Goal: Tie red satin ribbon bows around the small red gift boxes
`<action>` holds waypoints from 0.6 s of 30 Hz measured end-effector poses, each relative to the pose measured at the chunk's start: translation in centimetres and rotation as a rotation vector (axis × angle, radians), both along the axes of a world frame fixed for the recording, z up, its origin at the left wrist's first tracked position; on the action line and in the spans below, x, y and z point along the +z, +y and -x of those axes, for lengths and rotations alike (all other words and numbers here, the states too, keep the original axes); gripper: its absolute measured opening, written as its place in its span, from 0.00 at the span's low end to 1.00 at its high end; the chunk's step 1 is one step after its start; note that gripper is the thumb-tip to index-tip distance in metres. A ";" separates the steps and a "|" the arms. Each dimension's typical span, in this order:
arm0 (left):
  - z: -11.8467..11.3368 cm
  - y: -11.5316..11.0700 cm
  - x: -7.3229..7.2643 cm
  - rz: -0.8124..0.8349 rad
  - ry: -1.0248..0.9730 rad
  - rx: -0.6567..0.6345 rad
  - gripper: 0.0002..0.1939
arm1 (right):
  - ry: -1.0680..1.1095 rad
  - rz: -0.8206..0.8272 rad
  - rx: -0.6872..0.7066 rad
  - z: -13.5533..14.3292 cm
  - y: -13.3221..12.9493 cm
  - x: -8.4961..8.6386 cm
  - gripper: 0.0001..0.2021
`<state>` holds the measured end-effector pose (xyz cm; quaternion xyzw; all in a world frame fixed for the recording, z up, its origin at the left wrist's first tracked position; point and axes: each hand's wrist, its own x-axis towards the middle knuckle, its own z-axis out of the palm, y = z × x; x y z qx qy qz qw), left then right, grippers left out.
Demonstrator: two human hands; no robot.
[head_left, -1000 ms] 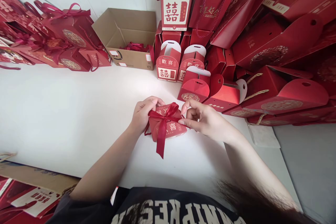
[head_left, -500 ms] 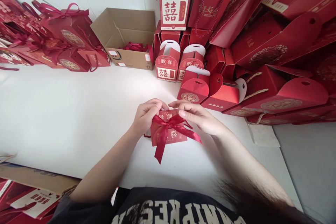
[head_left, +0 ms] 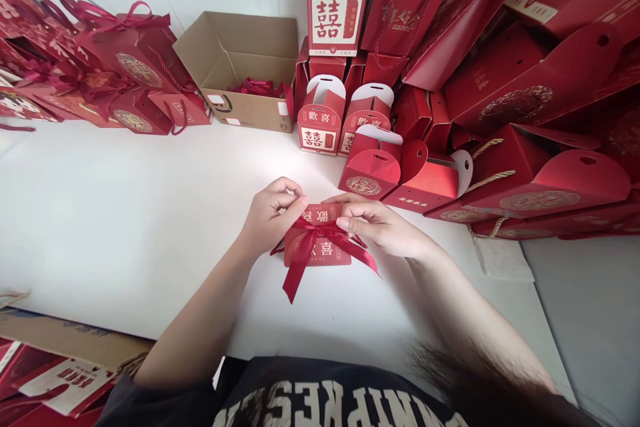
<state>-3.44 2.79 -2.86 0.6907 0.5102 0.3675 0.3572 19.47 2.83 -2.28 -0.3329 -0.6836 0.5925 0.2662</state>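
Note:
A small red gift box (head_left: 327, 255) with pale printed characters rests on the white table in front of me. Across its top lies a dark red satin ribbon (head_left: 299, 263) tied in a bow, its two tails spreading toward me. My left hand (head_left: 273, 217) is closed at the bow's left side, thumb and index finger pinching the ribbon. On the other side my right hand (head_left: 380, 227) pinches the ribbon between thumb and fingers. The fingers partly cover the bow's loops. Twisted red cord shows at both sides of the box.
An open cardboard box (head_left: 245, 107) with red ribbon inside stands at the back. Right of it, red gift boxes (head_left: 320, 130) are stacked along the wall. Finished-looking boxes with bows (head_left: 135, 57) stand back left. Another carton (head_left: 75, 340) is at the near left, beside the white table (head_left: 125, 213).
My left hand has shifted slightly up and left, with its fingers more bent. The gift box and the ribbon tails have moved a little left and away from me.

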 end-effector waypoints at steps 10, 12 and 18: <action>0.1 -0.3 0.4 -0.004 0.009 -0.020 0.20 | -0.074 -0.095 -0.027 -0.1 -0.1 0.7 0.16; 0.1 -0.2 0.2 0.026 -0.026 -0.029 0.20 | -0.080 -0.086 -0.030 -0.1 -0.1 0.6 0.16; 0.7 0.6 -0.6 0.197 -0.208 -0.090 0.19 | -0.032 -0.024 -0.017 -0.6 0.4 -0.4 0.17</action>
